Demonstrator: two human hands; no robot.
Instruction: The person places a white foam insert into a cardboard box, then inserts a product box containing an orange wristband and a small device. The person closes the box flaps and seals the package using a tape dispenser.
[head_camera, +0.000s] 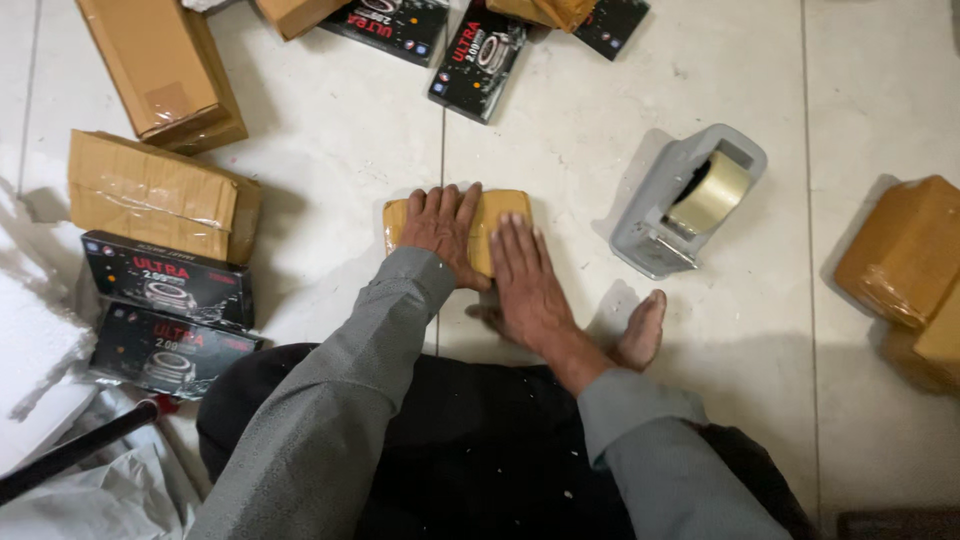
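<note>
A small brown tape-wrapped parcel (500, 208) lies on the white tiled floor in front of me. My left hand (443, 225) presses flat on its left half, fingers spread. My right hand (525, 280) lies flat over its right near edge, fingers pointing away from me. Both hands rest on the parcel without gripping it. Most of the parcel is hidden under them. I sit on the floor in grey sleeves, and my bare foot (640, 332) sticks out to the right of my right hand.
A grey tape dispenser (680, 200) with a roll stands right of the parcel. Brown wrapped parcels lie at the left (160, 190), top left (160, 65) and right edge (905, 250). Black product boxes sit at the left (165, 280) and top (478, 62).
</note>
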